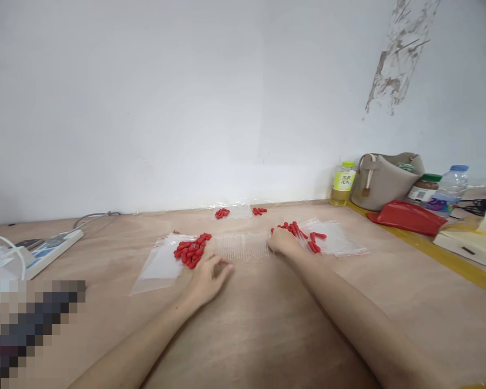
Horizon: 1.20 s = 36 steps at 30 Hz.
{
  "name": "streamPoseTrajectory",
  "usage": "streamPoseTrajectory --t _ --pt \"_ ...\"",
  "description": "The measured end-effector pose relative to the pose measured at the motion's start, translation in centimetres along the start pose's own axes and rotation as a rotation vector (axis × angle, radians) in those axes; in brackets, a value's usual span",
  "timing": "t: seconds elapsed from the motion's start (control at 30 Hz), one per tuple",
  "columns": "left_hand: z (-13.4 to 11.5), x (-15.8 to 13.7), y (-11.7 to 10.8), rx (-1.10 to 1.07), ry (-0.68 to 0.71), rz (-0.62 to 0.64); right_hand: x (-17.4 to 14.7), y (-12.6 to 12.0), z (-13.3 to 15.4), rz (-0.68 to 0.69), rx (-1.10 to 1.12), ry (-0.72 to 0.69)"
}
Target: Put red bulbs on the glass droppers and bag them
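My left hand rests just right of a pile of small red club-shaped pieces, its thumb and fingers apart with nothing seen between them. Between my hands lies a row of thin transparent sticks, set side by side. At the right end of that row is my right hand, with its fingers curled down; whatever they pinch is hidden. More red pieces lie just beyond and right of it, some on transparent plastic bags. Under the left pile are other plastic bags.
Two small groups of red pieces lie by the wall. On the left is a power strip. A drink bottle, a grey bag, a jar, a red pouch and a tissue pack stand right.
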<state>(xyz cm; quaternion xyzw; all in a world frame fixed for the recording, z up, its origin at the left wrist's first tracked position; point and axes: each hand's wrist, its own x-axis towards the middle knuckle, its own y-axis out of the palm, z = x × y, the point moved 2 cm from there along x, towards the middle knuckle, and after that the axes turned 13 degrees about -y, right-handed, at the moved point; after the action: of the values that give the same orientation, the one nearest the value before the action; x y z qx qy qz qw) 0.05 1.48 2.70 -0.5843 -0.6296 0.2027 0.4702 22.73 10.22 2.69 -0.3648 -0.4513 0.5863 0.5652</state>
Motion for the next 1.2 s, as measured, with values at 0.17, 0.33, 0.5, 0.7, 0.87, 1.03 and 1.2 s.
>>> streamPoseTrajectory --t 0.17,0.33,0.5,0.7,0.87,1.03,1.2 --pt "3.5 5.5 -2.8 0.276 -0.14 -0.13 -2.3 -0.9 0.4 -0.036 -0.017 -0.097" --pt "5.9 10.5 -2.4 0.37 -0.2 -0.065 -6.7 -0.8 1.0 -0.173 -0.06 -0.397" --pt "6.3 12.5 -0.6 0.405 -0.212 0.044 -10.6 -1.1 1.8 -0.246 -0.026 -0.606" --pt "6.2 12.0 0.0 0.379 -0.2 0.019 -10.7 0.7 1.3 -0.288 0.04 -0.645" --pt "6.0 10.8 0.0 0.278 -0.188 -0.018 -10.0 2.3 0.8 -0.341 0.092 -0.706" --pt "5.4 10.1 -1.4 0.106 -0.156 -0.098 -10.0 2.4 0.6 -0.41 0.072 -0.723" --pt "4.1 7.7 -2.4 -0.129 -0.162 -0.162 -10.0 2.2 0.6 -0.406 0.045 -0.698"
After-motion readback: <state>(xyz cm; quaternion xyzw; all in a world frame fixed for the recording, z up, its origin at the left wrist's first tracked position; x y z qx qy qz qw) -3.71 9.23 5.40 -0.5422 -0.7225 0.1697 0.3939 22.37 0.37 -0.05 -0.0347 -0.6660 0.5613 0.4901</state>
